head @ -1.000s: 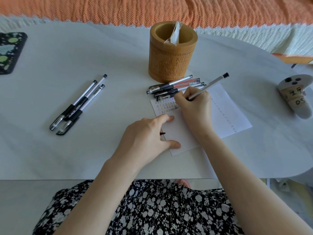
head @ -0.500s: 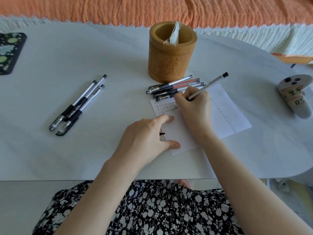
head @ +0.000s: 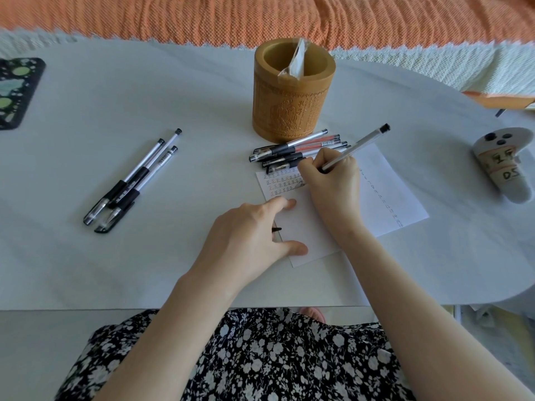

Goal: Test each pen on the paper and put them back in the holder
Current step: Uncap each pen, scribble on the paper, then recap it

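A white paper (head: 385, 195) with rows of small written marks lies on the white table (head: 144, 256). My right hand (head: 333, 186) grips a clear pen (head: 362, 144) in writing pose, its tip hidden against the paper's upper left. My left hand (head: 246, 241) presses on the paper's left edge, and a small black pen cap (head: 277, 229) pokes out from under its fingers. Several capped pens (head: 292, 151) lie between the paper and the carved bamboo holder (head: 292, 94). Three more pens (head: 133, 180) lie to the left.
A crumpled clear wrapper (head: 295, 59) sticks out of the holder. A grey controller-like object with labels (head: 503, 166) rests at the right. A dark patterned pad (head: 17, 91) sits at the far left. An orange blanket (head: 260, 15) lies beyond the table.
The right hand makes only tiny writing motions on the paper. The left hand and all pens on the table stay where they were.
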The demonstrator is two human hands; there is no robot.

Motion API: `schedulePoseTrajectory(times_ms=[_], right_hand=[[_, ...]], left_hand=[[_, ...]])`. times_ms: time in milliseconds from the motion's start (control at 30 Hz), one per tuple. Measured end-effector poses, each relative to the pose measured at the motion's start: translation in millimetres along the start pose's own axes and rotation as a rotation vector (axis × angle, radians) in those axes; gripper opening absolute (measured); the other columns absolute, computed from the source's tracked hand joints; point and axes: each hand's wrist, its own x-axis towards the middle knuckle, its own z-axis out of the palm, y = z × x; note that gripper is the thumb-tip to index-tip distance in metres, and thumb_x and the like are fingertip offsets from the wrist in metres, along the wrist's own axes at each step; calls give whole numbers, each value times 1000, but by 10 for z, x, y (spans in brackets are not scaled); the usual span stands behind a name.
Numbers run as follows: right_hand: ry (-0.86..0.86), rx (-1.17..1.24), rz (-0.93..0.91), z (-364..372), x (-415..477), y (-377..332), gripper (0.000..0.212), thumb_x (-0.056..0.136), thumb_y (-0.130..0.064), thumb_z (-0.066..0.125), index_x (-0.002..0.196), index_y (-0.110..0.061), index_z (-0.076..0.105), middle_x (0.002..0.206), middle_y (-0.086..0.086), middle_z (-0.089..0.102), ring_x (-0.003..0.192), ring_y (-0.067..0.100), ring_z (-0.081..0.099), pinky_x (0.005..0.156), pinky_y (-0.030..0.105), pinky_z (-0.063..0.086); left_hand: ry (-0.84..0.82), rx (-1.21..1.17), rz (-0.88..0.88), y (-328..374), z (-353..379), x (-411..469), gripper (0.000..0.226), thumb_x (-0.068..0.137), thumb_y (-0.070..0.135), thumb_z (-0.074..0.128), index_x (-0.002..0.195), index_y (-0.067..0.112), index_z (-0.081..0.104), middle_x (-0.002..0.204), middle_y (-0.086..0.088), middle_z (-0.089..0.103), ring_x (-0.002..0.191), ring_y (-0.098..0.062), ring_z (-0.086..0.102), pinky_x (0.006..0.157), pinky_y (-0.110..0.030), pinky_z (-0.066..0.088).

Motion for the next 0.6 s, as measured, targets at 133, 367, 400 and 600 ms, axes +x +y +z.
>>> schedulePoseTrajectory(times_ms=[133, 367, 400, 600], right_hand=[[23, 192, 66, -69, 40, -64, 41, 83, -7, 61, 48, -16, 40, 53, 9, 38, 49, 13, 31, 49, 23, 27], [-331, 667, 249, -331, -7, -202, 36, 96, -24, 51, 66, -6, 61, 51, 4, 28, 47, 16, 25, 48, 27, 16], [-344, 624, 242, -336, -34, -203, 38, 96, -19, 49, 63, -5, 61, 48, 4, 28, 46, 16, 24, 46, 27, 15], [-459, 413, 209, -293, -113, -252, 29, 95, -10, 52, 66, -6, 50, 43, -2, 37, 43, 15, 28, 41, 20, 24]], left_hand=[[38, -119, 60, -5, -26, -16, 57, 69, 55, 70, 120, 39, 49, 71, 13, 50, 67, 8, 53, 63, -9, 40], [65, -447, 99, -45, -111, -14, 35, 86, 13, 56, 116, 21, 39, 81, -5, 54, 70, -12, 50, 64, -13, 38], [61, -452, 100, -45, -107, -17, 37, 85, 11, 56, 116, 21, 38, 82, -5, 54, 71, -13, 50, 65, -12, 39], [38, -496, 128, -20, -71, -17, 42, 84, 8, 56, 116, 24, 36, 86, -8, 57, 77, -17, 53, 71, -19, 42]])
